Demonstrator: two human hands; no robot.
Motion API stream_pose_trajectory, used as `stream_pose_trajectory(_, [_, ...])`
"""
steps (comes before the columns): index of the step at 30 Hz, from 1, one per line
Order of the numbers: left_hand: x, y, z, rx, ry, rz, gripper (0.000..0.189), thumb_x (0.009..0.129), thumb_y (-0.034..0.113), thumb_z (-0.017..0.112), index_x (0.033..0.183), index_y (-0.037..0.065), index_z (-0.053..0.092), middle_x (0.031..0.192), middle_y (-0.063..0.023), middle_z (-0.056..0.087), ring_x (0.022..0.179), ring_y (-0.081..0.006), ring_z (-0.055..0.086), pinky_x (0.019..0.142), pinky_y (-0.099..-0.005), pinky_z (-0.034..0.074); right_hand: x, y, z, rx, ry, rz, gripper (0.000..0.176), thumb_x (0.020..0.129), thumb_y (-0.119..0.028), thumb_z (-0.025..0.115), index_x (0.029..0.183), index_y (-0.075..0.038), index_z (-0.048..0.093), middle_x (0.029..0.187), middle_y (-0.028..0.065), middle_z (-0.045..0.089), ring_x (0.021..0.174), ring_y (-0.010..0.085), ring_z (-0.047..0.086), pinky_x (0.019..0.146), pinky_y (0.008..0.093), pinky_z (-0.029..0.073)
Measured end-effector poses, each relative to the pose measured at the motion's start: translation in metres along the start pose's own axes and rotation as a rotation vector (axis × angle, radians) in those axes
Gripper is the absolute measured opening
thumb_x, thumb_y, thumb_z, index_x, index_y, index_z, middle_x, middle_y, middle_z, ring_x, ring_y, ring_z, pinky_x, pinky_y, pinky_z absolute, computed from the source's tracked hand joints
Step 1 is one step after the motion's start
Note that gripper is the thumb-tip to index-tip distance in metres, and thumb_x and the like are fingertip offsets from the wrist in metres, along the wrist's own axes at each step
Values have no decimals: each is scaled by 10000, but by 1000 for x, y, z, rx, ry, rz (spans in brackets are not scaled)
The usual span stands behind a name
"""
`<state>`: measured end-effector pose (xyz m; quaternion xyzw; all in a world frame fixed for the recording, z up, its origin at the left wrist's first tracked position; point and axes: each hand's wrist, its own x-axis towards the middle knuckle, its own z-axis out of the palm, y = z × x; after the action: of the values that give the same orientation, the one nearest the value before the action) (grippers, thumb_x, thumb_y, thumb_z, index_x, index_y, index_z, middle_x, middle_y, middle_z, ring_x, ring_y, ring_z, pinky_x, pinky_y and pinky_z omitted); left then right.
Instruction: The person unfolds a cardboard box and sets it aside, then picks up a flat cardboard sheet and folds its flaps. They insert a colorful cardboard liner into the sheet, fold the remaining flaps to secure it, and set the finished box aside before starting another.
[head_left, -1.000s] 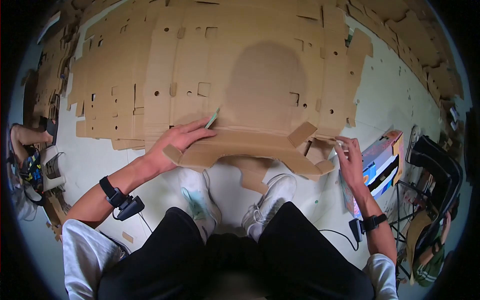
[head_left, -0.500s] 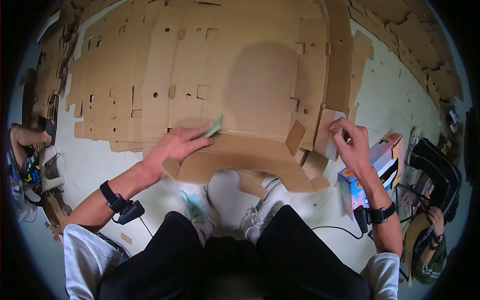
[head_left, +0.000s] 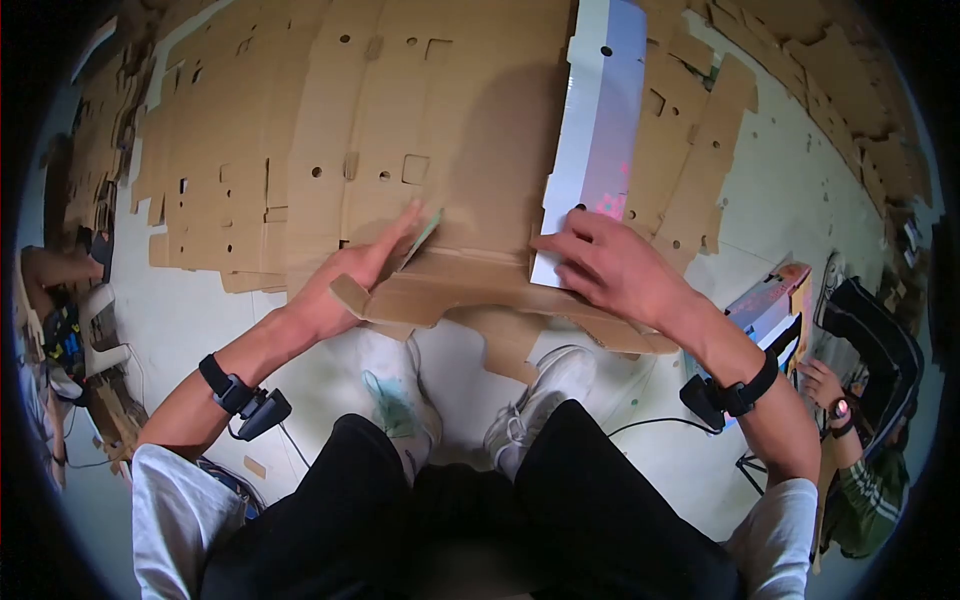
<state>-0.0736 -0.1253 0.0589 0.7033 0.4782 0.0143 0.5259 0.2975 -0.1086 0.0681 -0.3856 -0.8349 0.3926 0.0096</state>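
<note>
A large die-cut cardboard sheet (head_left: pixel 480 200) lies brown side up in front of me, its near panel (head_left: pixel 470 290) folded up along a crease. My left hand (head_left: pixel 350 275) rests at the near left corner with fingers stretched out, against a small flap with a green face (head_left: pixel 424 232). On the right, the side panel (head_left: pixel 603 120) is folded inward, showing its white and purple printed face with pink flowers. My right hand (head_left: pixel 610 260) has bent fingers gripping the near end of this panel. Its fingertips reach the corner beside the near panel.
More flat cardboard sheets (head_left: pixel 215 190) lie to the left. A colourful printed box (head_left: pixel 765 310) stands on the pale floor to the right, near another person's hand (head_left: pixel 822 383) and a black bag (head_left: pixel 875 340). My shoes (head_left: pixel 395 395) are just below the sheet.
My right hand has moved left, folding the right side panel inward so that its printed face shows. The left fingers have straightened near the green flap. Another person's hand has moved up at right.
</note>
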Motion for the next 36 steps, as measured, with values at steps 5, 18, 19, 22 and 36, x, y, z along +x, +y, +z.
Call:
stream_pose_trajectory(5, [-27,-60,-9,272,233,-18,520,1002,128,647,1508,132,526,1482,-208,546,1260,-433,605,1147,-457,465,-17,3,2,-97,268,140,600,851,-227,861,1421,-214,676,1500,156,484,1365,384,482,1126,507,439])
stream_pose_trajectory(18, [-55,-94,-33,-425,464,-381,432,999,53,579,1431,58,568,1434,-131,572,1167,-250,668,1070,-341,535,-10,15,9,139,323,319,872,781,-247,935,1569,-274,561,1774,162,153,1573,426,328,1218,492,438])
stream_pose_trajectory(19, [-51,-72,-43,-706,491,-410,475,991,55,558,1465,51,548,1446,-125,573,1181,-250,666,1078,-334,531,-10,14,9,136,320,320,875,781,-243,934,1571,-274,558,1777,158,148,1579,423,320,1217,495,440])
stream_pose_trajectory(22, [-46,-61,-50,-1087,488,-330,600,953,52,536,1550,37,481,1490,-128,541,1251,-264,658,1105,-347,530,-11,11,8,121,316,327,870,784,-227,929,1571,-275,559,1781,155,134,1581,415,319,1214,504,445])
stream_pose_trajectory(36, [-21,35,-25,299,239,291,580,944,38,694,1505,168,620,820,-111,663,663,-241,610,673,-415,551,-18,19,1,47,287,299,831,755,-189,921,1522,-269,610,1783,76,183,1531,393,420,1207,489,475])
